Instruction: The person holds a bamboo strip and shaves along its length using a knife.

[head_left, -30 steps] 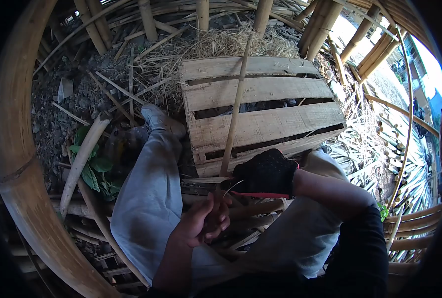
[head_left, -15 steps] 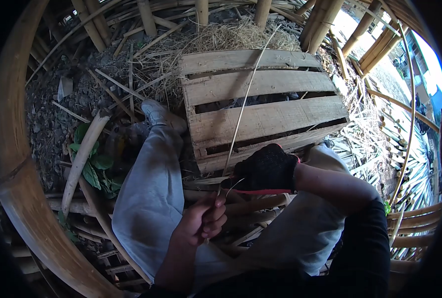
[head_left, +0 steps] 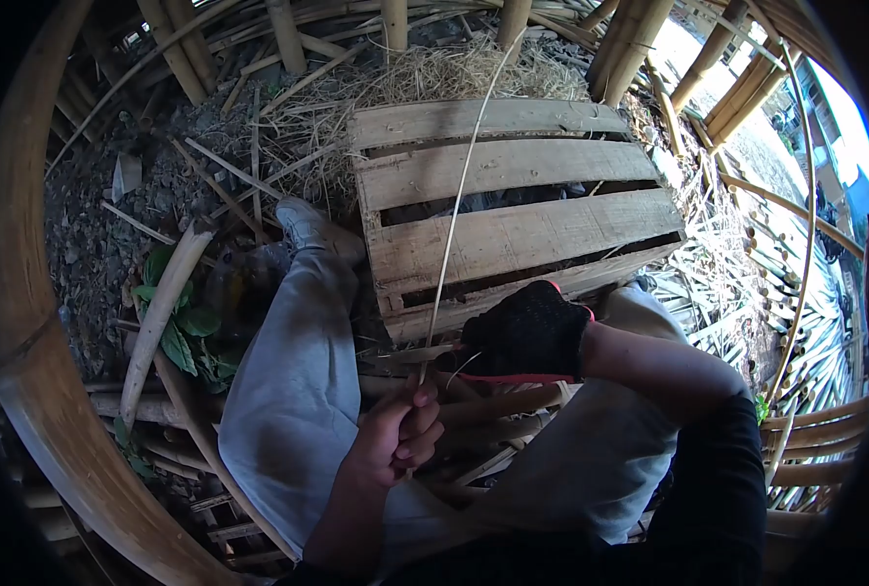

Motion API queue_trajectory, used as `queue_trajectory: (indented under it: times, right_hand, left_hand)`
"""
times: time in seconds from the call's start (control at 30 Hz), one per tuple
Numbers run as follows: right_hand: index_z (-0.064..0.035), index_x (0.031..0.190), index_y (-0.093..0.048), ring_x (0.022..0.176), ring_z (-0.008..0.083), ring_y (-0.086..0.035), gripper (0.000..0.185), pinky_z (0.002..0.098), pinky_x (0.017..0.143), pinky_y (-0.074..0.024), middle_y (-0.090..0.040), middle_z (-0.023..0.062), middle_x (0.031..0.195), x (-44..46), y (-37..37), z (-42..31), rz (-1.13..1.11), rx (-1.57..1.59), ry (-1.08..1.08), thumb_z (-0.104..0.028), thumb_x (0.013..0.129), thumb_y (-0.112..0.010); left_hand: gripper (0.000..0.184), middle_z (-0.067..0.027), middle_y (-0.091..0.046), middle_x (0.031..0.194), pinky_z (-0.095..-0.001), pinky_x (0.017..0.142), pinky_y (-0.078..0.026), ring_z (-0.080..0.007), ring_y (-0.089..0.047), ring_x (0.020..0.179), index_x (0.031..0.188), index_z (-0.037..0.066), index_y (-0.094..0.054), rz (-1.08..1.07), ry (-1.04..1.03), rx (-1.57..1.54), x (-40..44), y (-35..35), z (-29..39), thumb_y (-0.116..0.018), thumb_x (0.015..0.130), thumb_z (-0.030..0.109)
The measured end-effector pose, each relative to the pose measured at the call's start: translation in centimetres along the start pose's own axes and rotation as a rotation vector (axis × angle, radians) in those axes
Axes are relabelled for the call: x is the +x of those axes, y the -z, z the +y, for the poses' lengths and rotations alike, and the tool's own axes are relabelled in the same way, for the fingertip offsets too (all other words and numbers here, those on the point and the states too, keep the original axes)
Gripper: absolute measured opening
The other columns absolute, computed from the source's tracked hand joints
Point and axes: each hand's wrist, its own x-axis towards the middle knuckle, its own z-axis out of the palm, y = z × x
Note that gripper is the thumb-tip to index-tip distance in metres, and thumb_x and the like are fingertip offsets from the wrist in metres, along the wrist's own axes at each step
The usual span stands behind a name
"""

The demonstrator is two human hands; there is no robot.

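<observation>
My bare left hand [head_left: 395, 435] is closed round the lower end of a long, thin bamboo strip [head_left: 460, 186], which slants up and away over the crate. In a black glove with red edging, my right hand [head_left: 524, 334] grips a knife. Its blade [head_left: 423, 355] points left and crosses the strip just above my left fingers; the handle is hidden inside the glove. A thin curled shaving [head_left: 466, 367] shows beside the blade, between the two hands.
A slatted wooden crate [head_left: 522, 234] stands in front of my legs. Bamboo poles [head_left: 24, 342] frame the left side and back. Straw [head_left: 454, 73] lies behind the crate, a leafy plant [head_left: 176, 337] is at the left, and piled bamboo pieces [head_left: 806, 322] are at the right.
The strip's upper end has swung to the left. My left hand has barely shifted, and the gloved hand with the knife stays in almost the same place.
</observation>
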Motion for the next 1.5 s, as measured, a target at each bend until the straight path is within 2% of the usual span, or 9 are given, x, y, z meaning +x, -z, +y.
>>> queue_trajectory:
  times: [0.1,0.2,0.63,0.83,0.93,1.0,1.33,1.4,1.5]
  right_hand:
    - [-0.0174,0.098,-0.070,0.079,0.0270,-0.069,0.051,0.0384,0.067,-0.0518,-0.070,0.0087,0.080,0.1,-0.8,0.5,0.045,0.042,0.038,-0.059,0.093,-0.041]
    - [-0.0177,0.101,-0.071,0.080,0.0280,-0.069,0.047,0.0386,0.067,-0.0528,-0.071,0.0078,0.087,0.4,-0.6,0.4,-0.008,0.029,0.010,-0.058,0.090,-0.050]
    - [-0.0222,0.108,-0.071,0.089,0.0298,-0.068,0.048,0.0387,0.076,-0.0533,-0.071,0.0102,0.097,0.7,-1.2,-0.5,-0.093,0.096,0.016,-0.060,0.087,-0.049]
    - [-0.0196,0.095,-0.073,0.082,0.0276,-0.069,0.048,0.0388,0.070,-0.0524,-0.071,0.0078,0.087,1.1,-0.8,-0.5,-0.010,-0.003,0.092,-0.059,0.090,-0.045]
    - [-0.0179,0.087,-0.073,0.078,0.0267,-0.068,0.045,0.0393,0.065,-0.0514,-0.070,0.0067,0.079,1.4,0.5,-0.7,-0.239,0.088,-0.016,-0.056,0.091,-0.048]
    - [-0.0176,0.083,-0.073,0.075,0.0269,-0.068,0.042,0.0397,0.063,-0.0513,-0.069,0.0066,0.076,1.5,-1.1,0.0,0.116,-0.016,0.115,-0.054,0.089,-0.053]
    - [-0.0179,0.090,-0.071,0.072,0.0283,-0.068,0.042,0.0403,0.063,-0.0515,-0.069,0.0085,0.076,1.1,-0.7,-1.0,0.106,0.015,0.060,-0.055,0.088,-0.053]
    - [-0.0179,0.091,-0.071,0.073,0.0275,-0.069,0.045,0.0393,0.064,-0.0515,-0.069,0.0081,0.077,1.4,-0.1,-1.2,-0.088,-0.064,-0.043,-0.058,0.088,-0.051]
    - [-0.0187,0.090,-0.071,0.073,0.0265,-0.069,0.043,0.0388,0.062,-0.0511,-0.068,0.0064,0.075,1.8,1.1,1.0,0.081,-0.094,-0.060,-0.057,0.089,-0.051]
  left_hand:
    - [0.028,0.0060,-0.030,0.054,-0.0208,0.034,-0.021,-0.0057,-0.028,0.040,0.086,0.018,-0.047,0.023,-0.013,0.010,0.2,-0.5,-0.3,-0.041,0.103,0.040]
    - [0.029,0.0061,-0.030,0.055,-0.0206,0.035,-0.022,-0.0067,-0.029,0.041,0.085,0.018,-0.046,0.084,-0.014,0.087,0.6,-0.7,-0.6,-0.041,0.103,0.040]
    - [0.030,0.0086,-0.026,0.055,-0.0199,0.035,-0.013,-0.0022,-0.020,0.041,0.081,0.020,-0.044,0.203,0.080,0.087,-0.8,-1.4,0.3,-0.042,0.101,0.042]
    - [0.030,0.0083,-0.026,0.054,-0.0192,0.033,-0.012,-0.0022,-0.020,0.040,0.082,0.020,-0.044,0.226,0.038,0.094,-0.9,-1.6,0.4,-0.039,0.103,0.040]
    - [0.030,0.0086,-0.026,0.054,-0.0195,0.034,-0.013,-0.0021,-0.020,0.040,0.083,0.020,-0.044,0.228,0.020,0.103,-0.9,-1.3,0.3,-0.038,0.103,0.041]
    - [0.030,0.0087,-0.026,0.054,-0.0197,0.034,-0.013,-0.0020,-0.020,0.041,0.083,0.020,-0.044,0.239,0.012,0.108,-0.9,-1.4,0.3,-0.038,0.103,0.041]
    - [0.028,0.0089,-0.025,0.055,-0.0195,0.036,-0.014,-0.0023,-0.021,0.042,0.083,0.020,-0.044,0.274,0.003,0.162,-1.4,-1.9,0.5,-0.039,0.102,0.041]
    - [0.028,0.0087,-0.025,0.055,-0.0196,0.036,-0.014,-0.0023,-0.021,0.042,0.084,0.020,-0.044,0.272,0.024,0.157,-1.5,-1.9,0.1,-0.039,0.102,0.041]
    - [0.027,0.0086,-0.025,0.055,-0.0197,0.036,-0.013,-0.0023,-0.020,0.042,0.084,0.020,-0.044,0.240,-0.015,0.149,-1.6,-1.8,0.6,-0.039,0.102,0.040]
